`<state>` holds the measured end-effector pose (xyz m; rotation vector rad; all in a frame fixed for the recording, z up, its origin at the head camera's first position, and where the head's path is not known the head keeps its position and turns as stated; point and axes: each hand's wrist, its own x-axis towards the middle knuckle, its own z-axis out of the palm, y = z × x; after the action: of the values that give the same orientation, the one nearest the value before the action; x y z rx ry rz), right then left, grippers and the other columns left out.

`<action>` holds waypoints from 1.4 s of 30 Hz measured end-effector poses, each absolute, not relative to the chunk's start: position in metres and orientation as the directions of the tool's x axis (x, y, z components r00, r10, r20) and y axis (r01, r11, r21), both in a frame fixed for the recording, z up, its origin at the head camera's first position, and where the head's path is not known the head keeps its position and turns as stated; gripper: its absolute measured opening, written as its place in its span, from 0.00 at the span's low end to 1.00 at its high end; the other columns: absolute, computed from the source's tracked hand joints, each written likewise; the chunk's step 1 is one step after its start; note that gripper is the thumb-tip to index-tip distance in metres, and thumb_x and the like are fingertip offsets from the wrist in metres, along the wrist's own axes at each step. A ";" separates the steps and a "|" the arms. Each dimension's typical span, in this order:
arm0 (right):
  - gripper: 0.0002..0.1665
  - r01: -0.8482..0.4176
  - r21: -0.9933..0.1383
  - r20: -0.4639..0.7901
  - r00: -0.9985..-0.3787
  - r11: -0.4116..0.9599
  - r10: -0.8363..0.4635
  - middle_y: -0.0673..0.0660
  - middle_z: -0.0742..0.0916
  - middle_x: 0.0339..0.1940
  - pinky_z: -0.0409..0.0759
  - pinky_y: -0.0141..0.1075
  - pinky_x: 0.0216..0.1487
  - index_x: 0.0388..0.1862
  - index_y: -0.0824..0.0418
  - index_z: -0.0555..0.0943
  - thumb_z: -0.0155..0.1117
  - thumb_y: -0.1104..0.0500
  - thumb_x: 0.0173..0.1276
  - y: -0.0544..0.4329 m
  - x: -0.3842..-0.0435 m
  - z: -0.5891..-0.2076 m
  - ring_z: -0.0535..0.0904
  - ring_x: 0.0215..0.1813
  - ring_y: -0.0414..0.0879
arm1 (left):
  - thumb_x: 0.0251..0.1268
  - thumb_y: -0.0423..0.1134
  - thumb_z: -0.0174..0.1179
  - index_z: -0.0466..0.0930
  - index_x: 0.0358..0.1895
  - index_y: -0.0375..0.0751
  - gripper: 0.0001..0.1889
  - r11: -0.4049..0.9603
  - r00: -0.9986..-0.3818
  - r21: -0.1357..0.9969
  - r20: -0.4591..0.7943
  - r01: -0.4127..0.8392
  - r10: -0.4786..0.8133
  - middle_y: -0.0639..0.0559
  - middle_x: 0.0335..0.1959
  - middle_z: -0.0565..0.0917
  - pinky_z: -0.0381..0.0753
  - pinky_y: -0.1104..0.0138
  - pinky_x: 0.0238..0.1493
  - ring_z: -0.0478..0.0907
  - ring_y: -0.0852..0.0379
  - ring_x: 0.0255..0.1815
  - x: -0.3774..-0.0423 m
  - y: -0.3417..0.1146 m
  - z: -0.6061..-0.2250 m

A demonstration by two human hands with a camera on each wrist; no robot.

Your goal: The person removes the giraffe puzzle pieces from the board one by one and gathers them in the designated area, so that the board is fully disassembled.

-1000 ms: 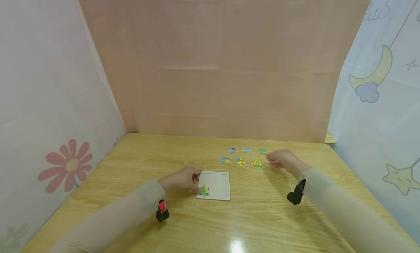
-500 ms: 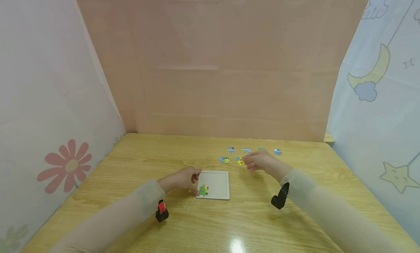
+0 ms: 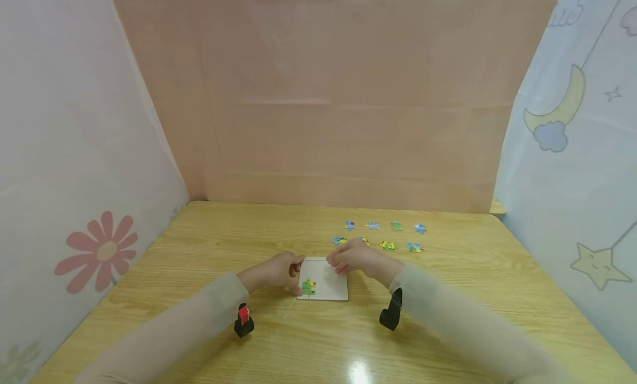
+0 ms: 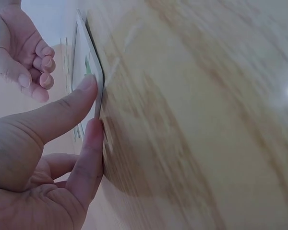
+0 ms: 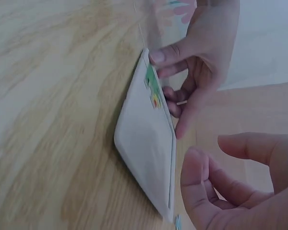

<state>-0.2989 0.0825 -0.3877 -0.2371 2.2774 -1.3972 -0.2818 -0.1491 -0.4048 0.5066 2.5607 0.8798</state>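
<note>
A white square puzzle tray (image 3: 330, 284) lies on the wooden table with one green-and-yellow puzzle piece (image 3: 309, 287) in its front left corner. My left hand (image 3: 275, 272) holds the tray by its left side; in the left wrist view the thumb (image 4: 81, 98) presses on the edge near that corner. Over the tray's back right part hovers my right hand (image 3: 362, 258), its fingers loosely bent. In the right wrist view its thumb (image 5: 245, 146) and index finger (image 5: 194, 177) stand apart, with nothing seen between them.
Behind the tray, several loose puzzle pieces lie in two rows, among them a yellow one (image 3: 389, 245), a blue-and-yellow one (image 3: 415, 247) and a green one (image 3: 396, 226). My right hand partly covers one piece (image 3: 365, 240). Cloth screens (image 3: 318, 124) enclose the table.
My right hand has moved left and nearer, from beside the loose pieces to above the tray, uncovering pieces on the right. My left hand keeps its hold on the tray.
</note>
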 end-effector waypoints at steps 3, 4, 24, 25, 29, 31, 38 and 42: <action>0.13 0.082 -0.870 -0.296 -0.876 0.487 -0.380 0.59 0.88 0.39 0.86 0.37 0.41 0.46 0.68 0.85 0.64 0.63 0.65 0.071 -0.297 -0.391 0.82 0.32 0.43 | 0.45 0.35 0.77 0.61 0.71 0.29 0.48 0.735 -0.859 0.644 -0.234 0.214 0.455 0.51 0.37 0.71 0.66 0.70 0.34 0.66 0.57 0.38 -0.283 -0.150 -0.406; 0.13 0.079 -0.866 -0.301 -0.871 0.494 -0.389 0.58 0.88 0.38 0.86 0.36 0.40 0.46 0.68 0.85 0.64 0.63 0.65 0.068 -0.297 -0.393 0.82 0.32 0.43 | 0.45 0.35 0.77 0.60 0.71 0.28 0.48 0.733 -0.858 0.645 -0.232 0.218 0.459 0.51 0.37 0.71 0.66 0.70 0.34 0.66 0.57 0.38 -0.284 -0.150 -0.406; 0.07 -0.076 -0.821 -0.273 -0.819 0.566 -0.505 0.52 0.88 0.29 0.84 0.33 0.33 0.36 0.65 0.87 0.71 0.67 0.58 0.048 -0.290 -0.404 0.80 0.26 0.41 | 0.45 0.35 0.77 0.62 0.70 0.28 0.47 0.715 -0.853 0.657 -0.209 0.240 0.478 0.50 0.36 0.72 0.67 0.69 0.37 0.66 0.56 0.38 -0.287 -0.152 -0.407; 0.07 -0.078 -0.822 -0.269 -0.820 0.564 -0.505 0.52 0.88 0.29 0.84 0.33 0.33 0.36 0.66 0.86 0.71 0.67 0.58 0.047 -0.290 -0.404 0.80 0.26 0.41 | 0.45 0.35 0.77 0.62 0.70 0.28 0.47 0.713 -0.852 0.658 -0.207 0.243 0.481 0.50 0.36 0.72 0.67 0.69 0.37 0.66 0.56 0.38 -0.287 -0.152 -0.407; 0.05 -0.076 -0.820 -0.264 -0.829 0.567 -0.492 0.52 0.87 0.27 0.83 0.33 0.32 0.34 0.66 0.86 0.70 0.68 0.58 0.045 -0.288 -0.404 0.79 0.26 0.41 | 0.45 0.34 0.76 0.61 0.70 0.28 0.47 0.712 -0.849 0.659 -0.211 0.243 0.485 0.49 0.36 0.72 0.67 0.69 0.35 0.67 0.56 0.38 -0.286 -0.152 -0.406; 0.05 -0.080 -0.816 -0.260 -0.834 0.572 -0.487 0.53 0.87 0.27 0.83 0.33 0.31 0.34 0.67 0.85 0.70 0.69 0.58 0.044 -0.287 -0.405 0.79 0.26 0.41 | 0.46 0.34 0.76 0.60 0.71 0.27 0.47 0.709 -0.847 0.664 -0.217 0.235 0.485 0.49 0.36 0.71 0.66 0.69 0.35 0.66 0.56 0.38 -0.285 -0.152 -0.405; 0.03 -0.077 -0.808 -0.251 -0.852 0.584 -0.459 0.54 0.85 0.25 0.84 0.33 0.30 0.32 0.66 0.84 0.70 0.68 0.58 0.039 -0.289 -0.409 0.80 0.25 0.41 | 0.46 0.32 0.76 0.60 0.71 0.27 0.47 0.702 -0.852 0.677 -0.216 0.222 0.478 0.48 0.36 0.71 0.66 0.69 0.36 0.66 0.55 0.38 -0.284 -0.152 -0.404; 0.04 -0.054 -0.814 -0.254 -0.863 0.579 -0.437 0.55 0.86 0.26 0.84 0.32 0.29 0.31 0.66 0.83 0.70 0.69 0.57 0.035 -0.289 -0.409 0.81 0.25 0.41 | 0.45 0.32 0.76 0.61 0.70 0.27 0.46 0.705 -0.851 0.669 -0.208 0.236 0.483 0.48 0.36 0.71 0.66 0.70 0.35 0.65 0.56 0.37 -0.284 -0.152 -0.405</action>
<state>-0.2887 0.0354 -0.4092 -0.3941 2.3818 -1.2064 -0.2841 -0.1521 -0.4051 0.5595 2.5437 0.9258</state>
